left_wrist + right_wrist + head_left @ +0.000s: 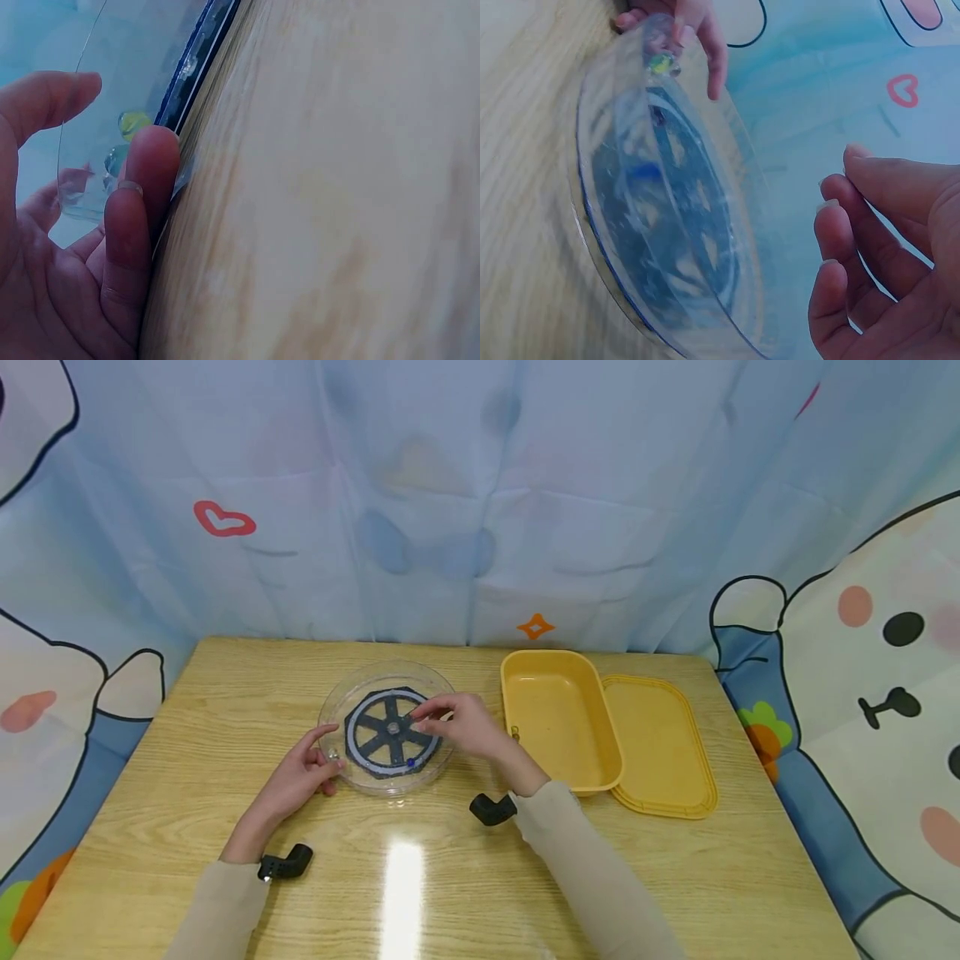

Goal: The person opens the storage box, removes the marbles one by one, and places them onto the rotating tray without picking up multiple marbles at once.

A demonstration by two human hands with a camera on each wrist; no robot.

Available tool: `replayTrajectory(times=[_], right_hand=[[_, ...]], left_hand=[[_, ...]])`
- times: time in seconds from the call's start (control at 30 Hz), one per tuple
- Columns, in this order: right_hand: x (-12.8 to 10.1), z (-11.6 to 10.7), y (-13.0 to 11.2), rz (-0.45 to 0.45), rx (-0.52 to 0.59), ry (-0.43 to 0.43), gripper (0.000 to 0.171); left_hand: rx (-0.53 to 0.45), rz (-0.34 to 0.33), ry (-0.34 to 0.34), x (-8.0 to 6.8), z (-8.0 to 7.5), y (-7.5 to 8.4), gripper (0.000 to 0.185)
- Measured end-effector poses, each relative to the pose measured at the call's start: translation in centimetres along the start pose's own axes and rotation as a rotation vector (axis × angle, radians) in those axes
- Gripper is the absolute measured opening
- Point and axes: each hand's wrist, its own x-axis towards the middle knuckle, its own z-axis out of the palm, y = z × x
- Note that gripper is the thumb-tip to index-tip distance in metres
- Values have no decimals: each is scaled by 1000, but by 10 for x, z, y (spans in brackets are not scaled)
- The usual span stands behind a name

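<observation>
A clear round dish (442, 752) with a dark spoked wheel insert (390, 731) lies on the wooden table (225, 710). My left hand (324, 767) holds the dish's left rim, the thumb (142, 202) low against the rim and the fingers (705, 45) over it. A yellow-green marble (133, 124) and a clear one (116, 159) lie inside by that hand. A blue bead (410, 762) sits near the front of the wheel. My right hand (425, 714) hovers over the dish's right half, its fingers (836, 247) relaxed and holding nothing.
A yellow plastic box (558, 718) stands right of the dish, its lid (660, 747) flat beside it. A pale blue cartoon cloth (480, 510) hangs behind and around the table. Black wrist cameras (287, 863) sit on both sleeves.
</observation>
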Motion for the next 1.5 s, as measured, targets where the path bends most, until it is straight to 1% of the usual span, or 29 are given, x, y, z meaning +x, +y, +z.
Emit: replayTrajectory(times=[0.13, 0.4, 0.5, 0.67, 0.8, 0.93, 1.0, 1.1, 1.23, 1.33, 1.4, 1.5], right_hand=[[-4, -12, -1, 38, 46, 15, 19], [-13, -46, 4, 63, -28, 86, 16], [-19, -62, 11, 76, -22, 107, 17], [-29, -84, 31, 89, -52, 138, 19], [-35, -101, 45, 126, -21, 132, 24], [-36, -115, 58, 173, 32, 95, 26], [-35, -120, 65, 200, 29, 69, 24], [-35, -124, 78, 260, -1, 4, 22], [-34, -122, 93, 323, -27, -117, 24], [-33, -118, 103, 365, -2, -184, 27], [-32, -116, 108, 386, -1, -205, 28], [-30, -112, 112, 392, -18, -201, 29]], left_hand=[[2, -1, 1, 0, 0, -1, 63], [3, -3, 3, 0, 0, -1, 63], [6, 5, 6, 1, 0, -1, 62], [5, 19, 3, 1, 1, -4, 61], [-4, 17, -1, 1, 1, -5, 61], [-9, 12, 0, 1, 0, -5, 62], [-10, 14, -2, 2, -1, -4, 62], [-10, 17, -8, 2, 0, -4, 62], [-8, 15, -6, 2, 0, -4, 62], [-5, 10, -4, 2, 0, -5, 62], [-1, 10, -2, 2, 0, -4, 62], [2, 12, 2, 3, -1, -4, 62]])
